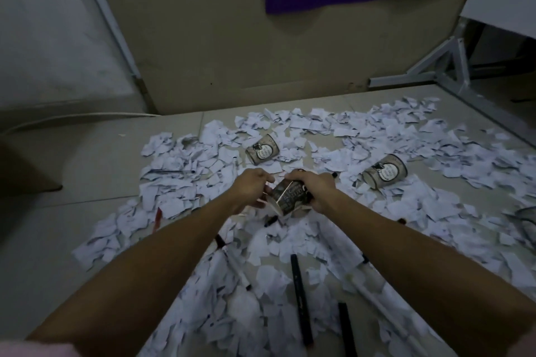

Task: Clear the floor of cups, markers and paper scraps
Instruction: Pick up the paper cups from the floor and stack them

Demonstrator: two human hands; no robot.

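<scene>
- Centrally, a printed paper cup [285,197] is held on its side above the littered floor [87,182], its open rim turned toward the lower left.
- The right hand [314,191] is wrapped around the cup's base end, fingers curled over it.
- The left hand [251,187] is placed at the rim, fingers curled against the cup's edge.
- Two more printed cups are seen lying on their sides: one [262,149] just beyond the hands, another [384,171] to the right.
- Torn white paper scraps [406,130] are spread widely over the tiles.
- Black markers [301,300] are seen lying among the scraps nearer the camera, and another [347,329] just beside.
</scene>
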